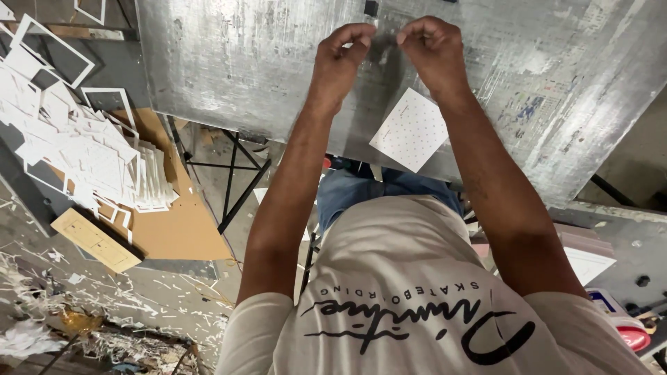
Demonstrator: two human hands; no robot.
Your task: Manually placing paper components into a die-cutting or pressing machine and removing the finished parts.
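Note:
My left hand point(340, 55) and my right hand point(431, 48) are raised close together over a scratched metal table top point(229, 62). The fingertips of both pinch a small, thin, see-through piece point(383, 35) between them. It is too small and blurred to say what it is. Just below my right wrist, a white square card with a dot pattern point(411, 130) lies on the table near its front edge. A small black object point(371, 7) sits on the table just beyond my hands.
To the left is a heap of white paper cut-outs and frames point(83, 146) on a brown cardboard sheet point(177, 229), with a pale wooden block point(97, 239). Paper scraps litter the floor point(83, 312). Black table legs point(236, 167) stand below. White boxes point(587, 262) and a red object point(636, 338) are at the right.

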